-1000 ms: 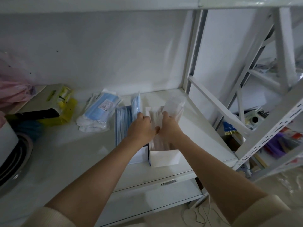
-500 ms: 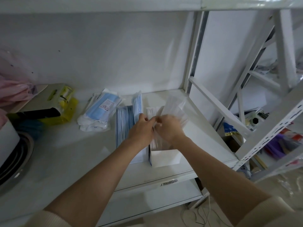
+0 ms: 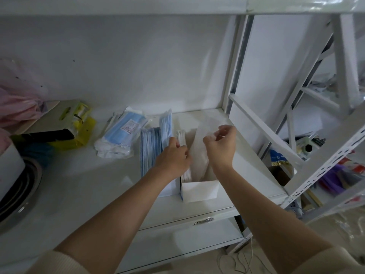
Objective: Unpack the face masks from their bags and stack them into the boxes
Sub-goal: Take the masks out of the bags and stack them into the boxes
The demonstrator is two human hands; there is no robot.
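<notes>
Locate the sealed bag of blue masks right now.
Head view, left of centre: the sealed bag of blue masks lies flat on the white table, between the yellow bag and the box of blue masks.

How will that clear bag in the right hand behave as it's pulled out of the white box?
Probably floppy: the clear bag bends in the right hand. Likely light, since a pinch lifts it. It may drag the white box, which the left hand seems to steady.

A pink plastic bag (image 3: 18, 107) sits at the far left of the white shelf (image 3: 83, 186). Beside it lies a yellow package (image 3: 76, 131), with a round metal basin (image 3: 21, 192) nearer. White metal racking (image 3: 324, 147) stands at the right.
</notes>
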